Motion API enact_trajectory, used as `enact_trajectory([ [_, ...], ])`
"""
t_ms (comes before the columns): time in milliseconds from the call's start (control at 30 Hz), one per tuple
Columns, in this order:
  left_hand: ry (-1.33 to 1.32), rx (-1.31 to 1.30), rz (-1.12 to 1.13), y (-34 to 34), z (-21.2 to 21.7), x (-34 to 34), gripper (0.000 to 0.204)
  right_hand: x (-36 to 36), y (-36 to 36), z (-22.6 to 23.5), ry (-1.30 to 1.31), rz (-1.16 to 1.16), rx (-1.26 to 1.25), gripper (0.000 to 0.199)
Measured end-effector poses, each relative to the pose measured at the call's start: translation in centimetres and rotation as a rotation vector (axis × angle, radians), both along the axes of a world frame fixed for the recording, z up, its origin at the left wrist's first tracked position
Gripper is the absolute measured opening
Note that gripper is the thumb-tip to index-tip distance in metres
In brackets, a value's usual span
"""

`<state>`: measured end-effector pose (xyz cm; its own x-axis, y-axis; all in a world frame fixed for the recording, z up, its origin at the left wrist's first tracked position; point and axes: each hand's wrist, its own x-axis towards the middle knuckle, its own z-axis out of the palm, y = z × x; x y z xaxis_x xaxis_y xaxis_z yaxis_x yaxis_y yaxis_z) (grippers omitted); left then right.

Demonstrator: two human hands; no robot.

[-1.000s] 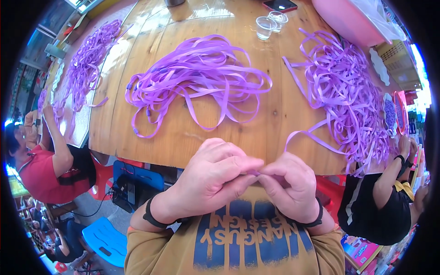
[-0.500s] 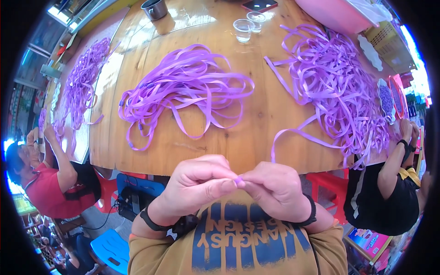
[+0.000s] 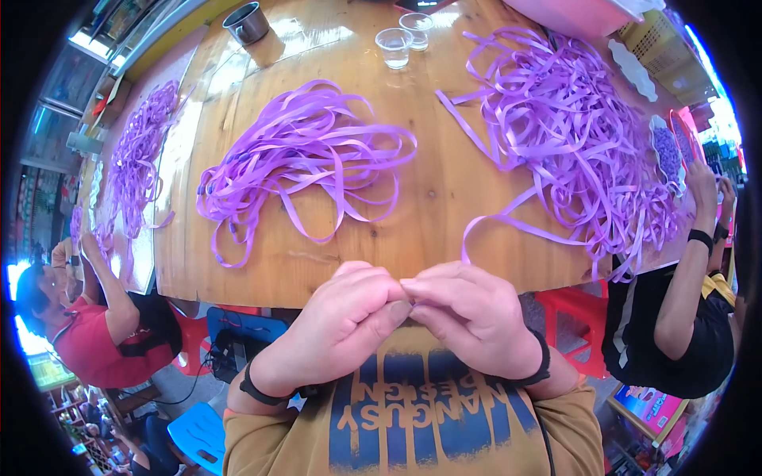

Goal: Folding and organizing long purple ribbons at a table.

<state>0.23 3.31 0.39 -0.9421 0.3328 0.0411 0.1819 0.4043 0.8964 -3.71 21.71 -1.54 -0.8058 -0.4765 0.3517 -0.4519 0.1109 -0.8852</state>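
My left hand (image 3: 353,321) and my right hand (image 3: 476,321) meet fingertip to fingertip in front of my chest, just off the table's near edge. Both are closed in a pinch on a purple ribbon (image 3: 508,219), whose strand runs from behind my right hand to the large tangled ribbon pile (image 3: 567,143) on the right. The bit between my fingertips is almost wholly hidden by the fingers. Straight ahead lies a looped bundle of purple ribbons (image 3: 298,159) with small darker pieces on its left-hand loops.
The wooden table (image 3: 429,230) holds a metal mug (image 3: 248,25) and two clear cups (image 3: 394,49) at the back. A third ribbon pile (image 3: 143,151) lies left. One person in red (image 3: 111,341) sits left, another in black (image 3: 667,333) right, near a dish of purple bits (image 3: 665,155).
My fingers have closed over the small purple piece that showed between the fingertips. My right hand has shifted slightly left. The table's contents sit a little further left in view.
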Motion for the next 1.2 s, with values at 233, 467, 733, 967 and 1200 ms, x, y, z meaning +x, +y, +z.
enact_trajectory([
  [233,-0.367,0.337,-0.008,0.4,0.3,-0.3,0.007,-0.6,1.3,-0.4,-0.047,0.126,-0.101,0.022],
  [467,-0.764,0.625,0.081,1.0,-0.4,-0.6,0.009,-0.8,1.6,-0.8,-0.032,0.126,-0.111,0.019],
  [733,-0.997,0.897,0.023,0.5,-1.0,-1.2,0.016,-0.5,1.9,-1.1,0.127,0.157,-0.104,0.023],
  [967,-0.961,0.812,0.078,0.5,-0.9,-1.1,0.016,-0.4,1.7,-0.8,0.275,0.103,0.023,0.026],
  [1200,-0.761,0.712,0.151,1.0,-0.8,-0.3,0.012,-0.1,1.2,-1.2,0.14,0.056,-0.065,0.03],
])
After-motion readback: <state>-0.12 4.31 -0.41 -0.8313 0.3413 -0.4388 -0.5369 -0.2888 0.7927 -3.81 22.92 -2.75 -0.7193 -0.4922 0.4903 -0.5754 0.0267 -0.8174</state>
